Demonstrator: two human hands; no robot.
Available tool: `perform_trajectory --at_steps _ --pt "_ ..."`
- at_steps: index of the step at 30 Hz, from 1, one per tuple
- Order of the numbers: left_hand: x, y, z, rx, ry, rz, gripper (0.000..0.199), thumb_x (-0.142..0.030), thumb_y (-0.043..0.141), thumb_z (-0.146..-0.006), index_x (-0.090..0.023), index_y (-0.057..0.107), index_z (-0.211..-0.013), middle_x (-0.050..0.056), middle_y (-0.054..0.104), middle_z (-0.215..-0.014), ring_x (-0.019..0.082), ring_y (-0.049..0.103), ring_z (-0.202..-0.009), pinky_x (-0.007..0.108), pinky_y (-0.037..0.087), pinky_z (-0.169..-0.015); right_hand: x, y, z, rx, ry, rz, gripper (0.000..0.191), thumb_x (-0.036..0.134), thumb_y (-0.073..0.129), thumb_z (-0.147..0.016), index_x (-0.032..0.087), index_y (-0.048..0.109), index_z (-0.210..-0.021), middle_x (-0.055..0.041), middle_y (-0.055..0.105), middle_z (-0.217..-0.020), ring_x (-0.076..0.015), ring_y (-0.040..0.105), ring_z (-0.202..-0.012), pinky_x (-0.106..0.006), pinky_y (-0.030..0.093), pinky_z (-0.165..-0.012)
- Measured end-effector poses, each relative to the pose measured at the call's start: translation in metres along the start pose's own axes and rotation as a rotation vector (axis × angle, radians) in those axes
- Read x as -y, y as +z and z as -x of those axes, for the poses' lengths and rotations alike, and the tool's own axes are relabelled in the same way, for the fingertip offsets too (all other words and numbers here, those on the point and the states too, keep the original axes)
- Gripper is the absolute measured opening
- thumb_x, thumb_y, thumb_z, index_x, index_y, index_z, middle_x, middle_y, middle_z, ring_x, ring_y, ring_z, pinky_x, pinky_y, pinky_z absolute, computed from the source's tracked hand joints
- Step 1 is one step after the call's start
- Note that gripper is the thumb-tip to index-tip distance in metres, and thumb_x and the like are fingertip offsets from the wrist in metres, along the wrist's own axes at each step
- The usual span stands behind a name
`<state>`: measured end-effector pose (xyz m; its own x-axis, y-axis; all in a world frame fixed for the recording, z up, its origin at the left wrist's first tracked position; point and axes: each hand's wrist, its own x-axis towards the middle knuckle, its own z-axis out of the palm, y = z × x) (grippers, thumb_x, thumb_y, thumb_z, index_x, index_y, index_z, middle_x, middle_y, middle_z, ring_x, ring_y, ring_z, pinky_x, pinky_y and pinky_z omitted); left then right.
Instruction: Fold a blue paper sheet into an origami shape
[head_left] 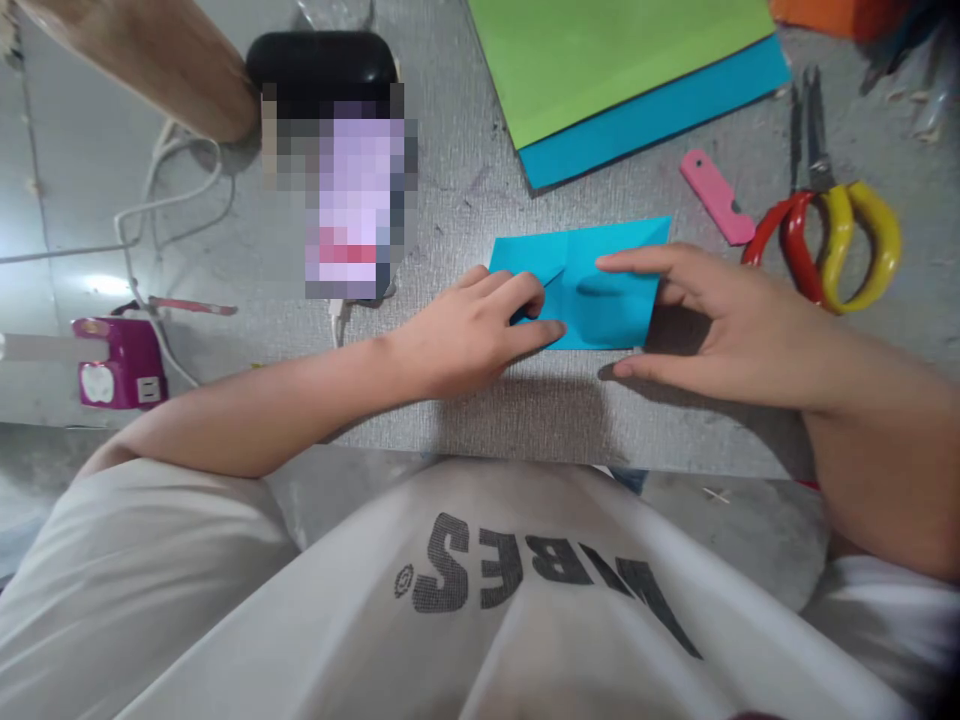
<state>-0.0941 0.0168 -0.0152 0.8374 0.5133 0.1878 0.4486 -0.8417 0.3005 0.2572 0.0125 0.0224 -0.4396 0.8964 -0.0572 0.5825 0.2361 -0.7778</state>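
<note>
A folded sheet of bright blue paper (pixel 607 290) with creases lies on the table in front of me. My left hand (pixel 480 325) is on its left part, fingers curled and thumb pressed along the lower edge, holding it; a small raised flap shows beside the index finger. My right hand (pixel 720 310) is at the paper's right end, thumb and fingers spread apart. Its index finger reaches over the upper right of the paper, while the thumb rests near the lower right corner, off the sheet.
Scissors (pixel 821 200) with red and yellow handles and a pink cutter (pixel 716 197) lie right. Green paper (pixel 622 60) over blue paper (pixel 660 115) is at the back. Left are a blurred phone (pixel 356 200), black case (pixel 322 65), purple plug device (pixel 120 365) and white cable (pixel 131 240).
</note>
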Motion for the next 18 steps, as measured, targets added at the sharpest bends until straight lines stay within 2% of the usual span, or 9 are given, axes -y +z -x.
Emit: perform_trajectory --at_steps 3,7,10,13,16,18 --pt "0.001 -0.001 0.001 0.020 -0.024 0.018 0.047 -0.020 0.047 -0.129 -0.027 0.076 -0.166 0.017 0.077 -0.153 0.032 0.077 -0.130 0.052 0.063 -0.110 0.003 0.006 0.000 0.023 -0.021 -0.022 0.075 0.052 0.104 -0.093 0.050 0.083 -0.165 0.0021 0.091 -0.140 -0.0326 0.090 -0.110 -0.056 0.080 -0.104" --pt "0.001 -0.003 0.001 0.020 -0.026 0.035 0.048 -0.019 0.051 -0.127 -0.027 0.073 -0.170 0.020 0.071 -0.175 0.036 0.076 -0.146 0.057 0.066 -0.118 0.005 0.012 -0.003 -0.069 -0.077 -0.127 0.057 0.038 0.100 -0.096 0.046 0.087 -0.151 0.0014 0.091 -0.131 -0.0285 0.089 -0.103 -0.051 0.079 -0.104" --pt "0.000 -0.004 0.000 0.036 -0.046 0.056 0.052 -0.017 0.051 -0.124 -0.031 0.076 -0.168 0.018 0.069 -0.183 0.038 0.076 -0.151 0.061 0.066 -0.121 0.001 0.009 -0.003 -0.077 -0.133 -0.056 0.060 0.044 0.099 -0.097 0.049 0.084 -0.156 0.0014 0.090 -0.131 -0.0298 0.088 -0.107 -0.053 0.078 -0.105" --pt "-0.002 -0.005 -0.002 0.069 -0.086 0.109 0.049 -0.020 0.052 -0.125 -0.036 0.082 -0.159 0.013 0.073 -0.178 0.038 0.077 -0.149 0.062 0.065 -0.120 -0.003 0.007 -0.001 -0.020 -0.185 0.084 0.069 0.048 0.099 -0.096 0.054 0.081 -0.163 0.0010 0.090 -0.130 -0.0353 0.088 -0.119 -0.058 0.076 -0.110" --pt "-0.001 -0.004 -0.002 0.075 -0.070 0.133 0.045 -0.022 0.052 -0.126 -0.037 0.086 -0.152 0.012 0.078 -0.163 0.035 0.077 -0.140 0.058 0.063 -0.116 -0.002 0.010 0.001 0.019 -0.174 0.102 0.054 0.046 0.093 -0.105 0.055 0.084 -0.157 -0.0002 0.092 -0.125 -0.0369 0.090 -0.119 -0.060 0.075 -0.112" --pt "0.001 -0.004 -0.001 0.061 -0.034 0.116 0.045 -0.019 0.052 -0.126 -0.037 0.085 -0.151 0.012 0.079 -0.152 0.033 0.076 -0.132 0.054 0.060 -0.112 0.000 0.014 0.002 0.003 -0.154 0.038 0.044 0.048 0.092 -0.107 0.054 0.086 -0.151 0.0002 0.092 -0.124 -0.0354 0.092 -0.111 -0.058 0.077 -0.105"
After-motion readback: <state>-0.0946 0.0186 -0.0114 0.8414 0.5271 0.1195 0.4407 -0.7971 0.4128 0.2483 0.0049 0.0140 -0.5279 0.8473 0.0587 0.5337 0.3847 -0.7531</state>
